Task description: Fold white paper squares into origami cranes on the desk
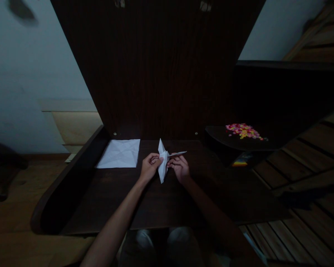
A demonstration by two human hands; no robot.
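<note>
Both hands' fingers (152,158) (180,160), folded paper (163,167) in grasp, dark desk (161,204) below (pale wall (25,74) leftward)

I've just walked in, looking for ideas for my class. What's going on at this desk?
A person holds a folded paper in both hands above the desk. The left hand pinches its middle; the right hand grips it near the point jutting right. White paper lies flat at the left, and small colourful pieces lie on a shelf at the right.
</note>
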